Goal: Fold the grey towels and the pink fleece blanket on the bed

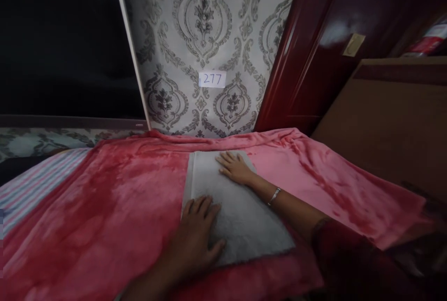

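A grey folded cloth (240,217), which looks like a towel, lies flat on a pink-red plush blanket (139,198). My left hand (197,231) rests on the near left part of the cloth, its fingers spread and pointing away from me. Farther off, my right hand (234,168) lies flat on the cloth's far right part with fingers apart. A silver bracelet (274,196) circles my right wrist. Neither hand grips anything. Layered folds show along the cloth's left edge.
Behind the blanket stands a patterned wall with a paper label (212,79) reading 277. A dark television screen (63,45) fills the upper left. At right are a dark red door (314,50) and a large cardboard box (384,129). Striped fabric (42,184) shows at left.
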Available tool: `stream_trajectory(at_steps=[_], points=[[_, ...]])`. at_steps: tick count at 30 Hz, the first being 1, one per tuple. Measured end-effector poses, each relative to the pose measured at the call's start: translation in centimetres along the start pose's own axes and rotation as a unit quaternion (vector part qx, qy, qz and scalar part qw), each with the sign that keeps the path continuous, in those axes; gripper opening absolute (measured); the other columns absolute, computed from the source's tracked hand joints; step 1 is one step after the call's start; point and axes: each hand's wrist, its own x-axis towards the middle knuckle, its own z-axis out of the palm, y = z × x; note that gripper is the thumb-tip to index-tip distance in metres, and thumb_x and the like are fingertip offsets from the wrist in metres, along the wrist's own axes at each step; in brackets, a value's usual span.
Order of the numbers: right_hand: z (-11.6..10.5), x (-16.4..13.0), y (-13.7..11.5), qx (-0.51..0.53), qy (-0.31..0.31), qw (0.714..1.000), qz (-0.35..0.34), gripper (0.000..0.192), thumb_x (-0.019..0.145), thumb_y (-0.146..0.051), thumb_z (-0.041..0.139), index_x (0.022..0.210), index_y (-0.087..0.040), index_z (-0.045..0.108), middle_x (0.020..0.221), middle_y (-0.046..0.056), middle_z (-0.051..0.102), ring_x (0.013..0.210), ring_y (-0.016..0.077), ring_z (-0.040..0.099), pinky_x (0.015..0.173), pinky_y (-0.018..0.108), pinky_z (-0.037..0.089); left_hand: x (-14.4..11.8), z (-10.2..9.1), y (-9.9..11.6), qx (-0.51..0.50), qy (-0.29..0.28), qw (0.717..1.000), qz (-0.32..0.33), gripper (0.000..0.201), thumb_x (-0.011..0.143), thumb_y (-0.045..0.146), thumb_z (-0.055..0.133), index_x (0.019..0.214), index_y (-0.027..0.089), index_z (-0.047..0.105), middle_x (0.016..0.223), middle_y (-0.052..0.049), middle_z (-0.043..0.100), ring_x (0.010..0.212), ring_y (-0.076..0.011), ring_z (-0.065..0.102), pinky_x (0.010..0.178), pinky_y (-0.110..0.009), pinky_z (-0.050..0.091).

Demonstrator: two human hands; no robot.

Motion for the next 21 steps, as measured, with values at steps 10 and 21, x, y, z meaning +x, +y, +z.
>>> stream_trajectory(at_steps=[10,21], points=[[0.8,-3.7,5.3,0.107,0.006,0.979,0.172,0.064,0.103,-0.056,0.023,0.159,-0.024,0.021,0.167,0.011,0.008,0.152,0.0297,0.014,0.119,0.057,0.018,1.1,-0.7,-1.4,0.001,0.035,0.998,0.054,0.049,0.087,0.041,0.058,0.134,0.026,0.060,0.139,-0.011,0.056,0.127,-0.0317,0.048,0.107,-0.053,0.038],[2.5,-16.4,3.3,0.218,0.030,0.966,0.136,0.070,0.099,-0.062,0.030,0.157,-0.023,0.029,0.164,0.007,0.023,0.152,0.0252,0.017,0.123,0.050,0.014,1.8,0.1,-3.1,-0.014,0.104,0.993,0.055,0.039,0.091,0.038,0.049,0.121,0.022,0.067,0.137,-0.013,0.056,0.126,-0.0314,0.050,0.106,-0.053,0.041]])
